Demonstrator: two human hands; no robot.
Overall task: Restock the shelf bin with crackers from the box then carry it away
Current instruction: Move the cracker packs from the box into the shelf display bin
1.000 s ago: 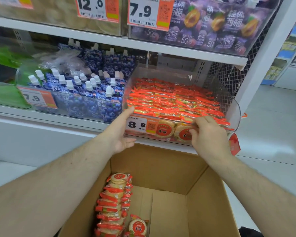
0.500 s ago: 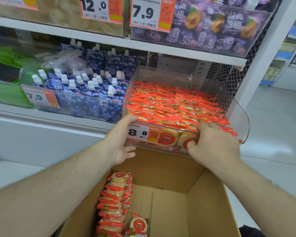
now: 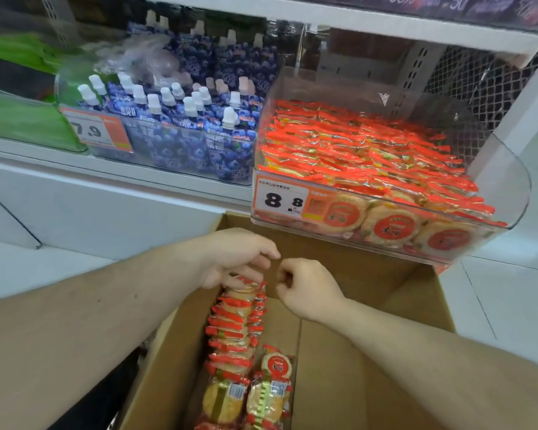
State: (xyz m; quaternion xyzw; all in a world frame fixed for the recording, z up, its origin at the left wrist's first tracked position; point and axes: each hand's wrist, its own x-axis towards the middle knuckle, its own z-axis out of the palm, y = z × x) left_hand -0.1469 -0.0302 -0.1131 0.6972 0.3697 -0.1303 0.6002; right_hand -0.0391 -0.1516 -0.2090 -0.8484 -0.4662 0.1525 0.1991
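Note:
A clear plastic shelf bin (image 3: pixel 497 181) with an 8.8 price tag juts out past the shelf edge, packed with orange cracker packets (image 3: pixel 354 150). Below it stands an open cardboard box (image 3: pixel 370 290). Inside, along its left wall, is a row of cracker packets (image 3: pixel 233 333), with a few more loose beside them. My left hand (image 3: pixel 239 259) is over the far end of that row, fingers curled onto the top packet. My right hand (image 3: pixel 308 287) hovers just to the right of it, fingers curled, with nothing visible in it.
A bin of blue spouted pouches (image 3: pixel 174 128) stands left of the cracker bin, and green packs (image 3: pixel 19 119) lie further left. The white shelf upright (image 3: pixel 528 97) rises at the right, with tiled floor beyond it. An upper shelf overhangs the bins.
Both hands have let go of the bin's front and dropped into the box. The bin stays pulled out over the box, and my view has tilted down.

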